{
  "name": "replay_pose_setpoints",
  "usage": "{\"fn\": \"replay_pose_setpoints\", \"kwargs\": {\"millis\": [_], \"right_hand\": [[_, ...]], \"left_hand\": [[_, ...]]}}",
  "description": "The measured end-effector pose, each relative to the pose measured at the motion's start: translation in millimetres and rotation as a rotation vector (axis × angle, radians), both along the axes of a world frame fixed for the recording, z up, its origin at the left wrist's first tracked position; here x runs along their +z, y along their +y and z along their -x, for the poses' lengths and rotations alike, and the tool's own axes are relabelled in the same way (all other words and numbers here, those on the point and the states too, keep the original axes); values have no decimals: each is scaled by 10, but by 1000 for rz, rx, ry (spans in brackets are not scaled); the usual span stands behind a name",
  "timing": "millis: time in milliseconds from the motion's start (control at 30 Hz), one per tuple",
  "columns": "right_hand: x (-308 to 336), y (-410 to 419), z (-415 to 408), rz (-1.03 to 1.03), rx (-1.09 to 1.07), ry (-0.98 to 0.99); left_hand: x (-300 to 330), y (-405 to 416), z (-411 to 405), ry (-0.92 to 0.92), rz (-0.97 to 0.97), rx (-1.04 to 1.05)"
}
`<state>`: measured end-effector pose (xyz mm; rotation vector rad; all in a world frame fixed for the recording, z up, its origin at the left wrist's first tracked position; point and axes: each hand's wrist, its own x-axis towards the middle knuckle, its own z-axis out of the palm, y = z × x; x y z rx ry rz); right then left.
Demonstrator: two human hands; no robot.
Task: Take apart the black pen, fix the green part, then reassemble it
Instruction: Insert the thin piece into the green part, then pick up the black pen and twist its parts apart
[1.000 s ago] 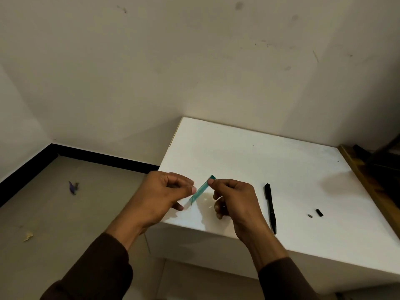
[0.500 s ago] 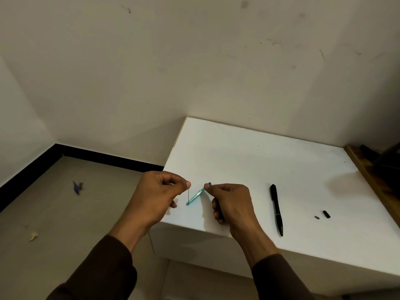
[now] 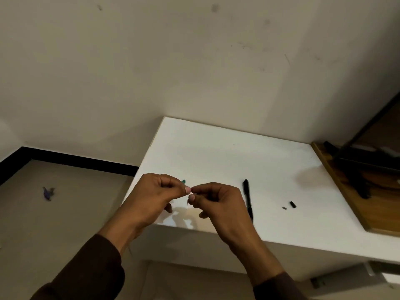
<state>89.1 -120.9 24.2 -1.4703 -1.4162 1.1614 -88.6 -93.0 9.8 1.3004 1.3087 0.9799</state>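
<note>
A plain room indoors, likely a home: bare scuffed wall (image 3: 194, 61) beyond the fingers (image 3: 187, 189), white table (image 3: 216, 152) beneath them, floor (image 3: 54, 224) left with black skirting (image 3: 82, 164).

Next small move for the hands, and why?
Probably feed the thin rod, pinched between both hands, left hand and right hand, into the green part peeking behind the left fingers; the pen body lies unassembled on the table.
</note>
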Motion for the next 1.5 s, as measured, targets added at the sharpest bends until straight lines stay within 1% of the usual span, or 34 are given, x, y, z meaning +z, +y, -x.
{"fn": "replay_pose_setpoints", "kwargs": {"millis": [100,267,367,467,533,633,800,867,933,1033,1167,1300,1500], "right_hand": [[51,-63,-157,17,-28,38],[87,-127,-396,12,-76,87],[134,-140,-599,-8,-154,98],[157,-157,-888,-50,-284,96],[150,-181,-1079,-67,-361,90],[113,-223,-1313,-95,-469,73],[43,-246,-1540,-129,-604,84],[33,-244,-1570,-143,-620,99],[29,-231,-1574,-153,-626,111],[31,-218,-1544,-180,-642,132],[91,-208,-1483,-257,-686,216],[175,-195,-1357,-367,-725,343],[247,-190,-1066,-439,-628,411]], "left_hand": [[23,-24,-182,-40,6,-32],[76,-33,-471,-166,76,-36],[119,-15,-720,-161,58,-30],[96,25,-1056,-10,7,48],[32,37,-1291,132,-58,49],[-85,59,-1615,296,-117,37],[-237,85,-1950,600,-182,107],[-253,103,-1987,632,-200,131],[-258,137,-1978,607,-173,143],[-222,134,-1910,519,-146,101],[-72,14,-1694,349,-237,-2],[44,-185,-1442,203,-309,-105],[54,-309,-1121,161,-336,-66]]}}
